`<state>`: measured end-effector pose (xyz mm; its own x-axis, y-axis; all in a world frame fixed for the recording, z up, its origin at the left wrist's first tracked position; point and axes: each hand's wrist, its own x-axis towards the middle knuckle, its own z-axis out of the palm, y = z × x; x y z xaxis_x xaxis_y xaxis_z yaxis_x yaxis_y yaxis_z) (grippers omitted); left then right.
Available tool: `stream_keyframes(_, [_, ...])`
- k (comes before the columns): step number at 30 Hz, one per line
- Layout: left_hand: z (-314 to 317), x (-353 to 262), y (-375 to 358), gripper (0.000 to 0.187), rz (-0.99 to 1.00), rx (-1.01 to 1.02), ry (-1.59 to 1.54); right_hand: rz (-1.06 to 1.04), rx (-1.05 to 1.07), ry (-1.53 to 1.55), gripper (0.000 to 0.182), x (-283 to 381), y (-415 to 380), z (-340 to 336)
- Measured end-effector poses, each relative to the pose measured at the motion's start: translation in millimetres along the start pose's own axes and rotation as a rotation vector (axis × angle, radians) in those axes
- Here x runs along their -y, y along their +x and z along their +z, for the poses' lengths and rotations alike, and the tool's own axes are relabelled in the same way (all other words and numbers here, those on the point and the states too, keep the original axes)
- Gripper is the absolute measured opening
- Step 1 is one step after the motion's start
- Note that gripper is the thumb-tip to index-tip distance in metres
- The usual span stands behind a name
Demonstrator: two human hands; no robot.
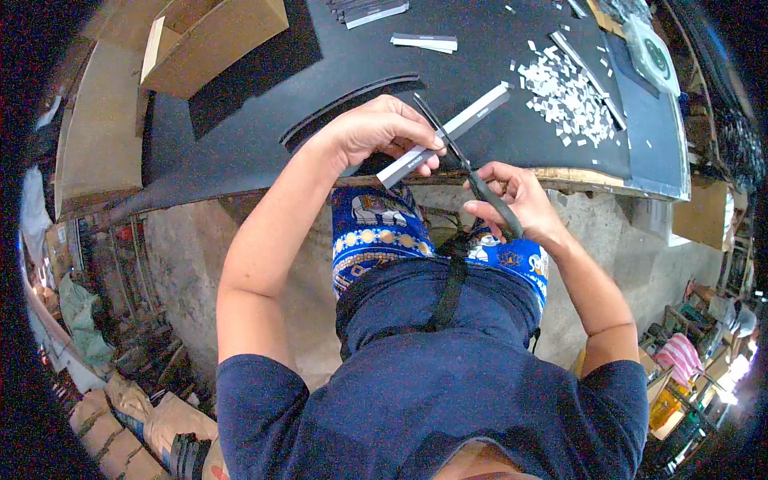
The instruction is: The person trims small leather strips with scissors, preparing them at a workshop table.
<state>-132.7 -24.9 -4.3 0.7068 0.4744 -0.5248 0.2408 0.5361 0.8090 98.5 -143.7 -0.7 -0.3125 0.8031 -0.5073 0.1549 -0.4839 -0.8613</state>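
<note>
Between the thumb and fingers of my left hand (390,134) is a printed label strip (482,110), grey and white with small lettering. It slants up to the right over the table's front edge. My right hand (516,200) grips a pair of scissors (491,197) by the dark handles. The blades point up to the left and cross the strip just right of my left fingertips. Beyond the strip's far end lies a heap of small white cut pieces (568,100) on the black tabletop (492,68).
A long narrow strip (588,78) lies along the heap. More label strips (424,42) and a stack of strips (368,11) are farther back. Thin dark strips (352,106) lie behind my left hand. An open cardboard box (216,52) stands at the left.
</note>
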Motion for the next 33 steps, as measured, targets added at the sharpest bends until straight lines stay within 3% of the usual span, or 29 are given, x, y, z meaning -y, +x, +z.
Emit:
stream_keyframes(6, [0.4, 1.2, 3.7, 0.025, -0.055, 0.004, 0.025, 0.070, -0.027, 0.089, 0.037, -1.1, -1.1, -5.0])
stream_keyframes(10, [3.2, 3.0, -8.7, 0.026, 0.042, -0.095, 0.042, -0.053, -0.176, -0.060, 0.049, 11.3, -9.7, -26.3])
stream_keyframes(13, [4.8, 7.2, -16.5, 0.026, 0.118, -0.218, -0.061, -0.254, -0.422, -0.267, 0.046, 10.7, -6.3, -52.0])
stream_keyframes(15, [7.1, 14.5, -13.2, 0.026, 0.182, -0.249, -0.161, -0.367, -0.702, -0.567, 0.041, 13.7, 1.0, -64.5])
stream_keyframes(17, [11.5, 17.2, -13.6, 0.024, 0.258, -0.326, -0.313, -0.332, -0.838, -0.746, 0.042, 7.9, 12.4, -80.2])
stream_keyframes(19, [18.2, 25.4, -6.5, 0.023, 0.345, -0.396, -0.416, -0.271, -0.849, -0.937, 0.039, 15.4, 14.7, -83.8])
stream_keyframes(23, [27.5, 27.0, -5.0, 0.024, 0.428, -0.519, -0.515, -0.207, -0.780, -0.992, 0.035, 38.0, 14.4, -80.2])
stream_keyframes(25, [28.4, 29.9, -3.7, 0.023, 0.468, -0.533, -0.564, -0.097, -0.648, -1.033, 0.034, 44.0, 14.3, -84.9])
stream_keyframes(29, [29.4, 37.2, 0.7, 0.022, 0.542, -0.545, -0.745, -0.156, -0.560, -1.103, 0.030, 48.9, 10.5, -81.8])
stream_keyframes(31, [33.7, 37.3, -0.5, 0.021, 0.559, -0.536, -0.794, -0.232, -0.600, -1.190, 0.028, 47.6, 10.2, -69.4])
stream_keyframes(33, [43.0, 34.5, -5.4, 0.019, 0.588, -0.645, -0.793, -0.573, -0.662, -0.995, 0.026, 48.8, 15.9, -41.3])
